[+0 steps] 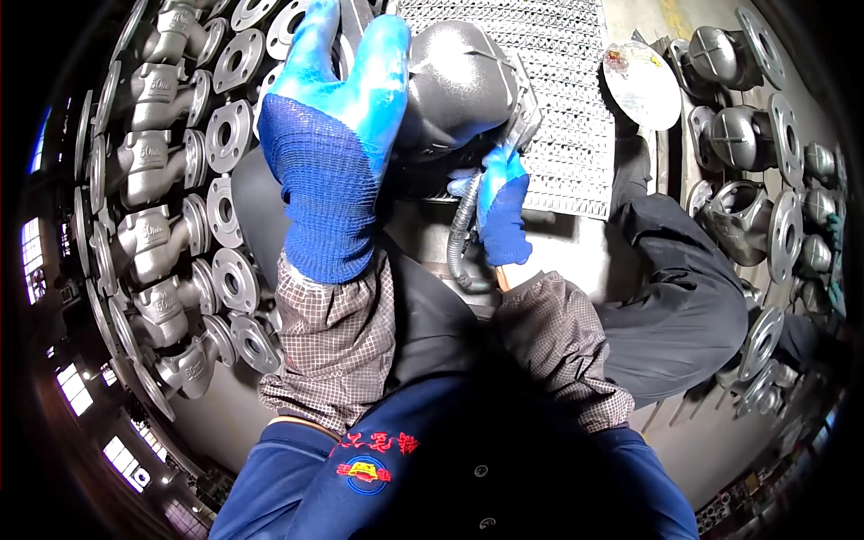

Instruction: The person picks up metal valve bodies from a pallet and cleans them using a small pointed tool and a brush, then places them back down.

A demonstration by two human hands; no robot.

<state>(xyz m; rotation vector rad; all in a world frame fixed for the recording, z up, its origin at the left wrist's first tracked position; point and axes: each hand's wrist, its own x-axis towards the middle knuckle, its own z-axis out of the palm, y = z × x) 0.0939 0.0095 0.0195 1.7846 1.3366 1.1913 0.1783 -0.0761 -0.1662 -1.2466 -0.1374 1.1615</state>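
A domed grey metal casting (459, 76) lies between the spread, blue-gloved left hand (335, 112) and blue-gloved right hand (504, 193). Neither hold shows clearly.

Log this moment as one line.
left hand: gloved, against rounded grey casting | right hand: gloved, beside ribbed hose, grip unclear | surface: patterned metal plate | both sides: rows of flanged castings

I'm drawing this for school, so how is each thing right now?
Left hand: gloved, fingers spread
Right hand: gloved, grip unclear
Rounded grey casting: partly hidden
Ribbed hose: bent
White disc: smudged
Patterned panel: partly covered
Left-side castings: in rows
Checked sleeve covers: worn, wrinkled
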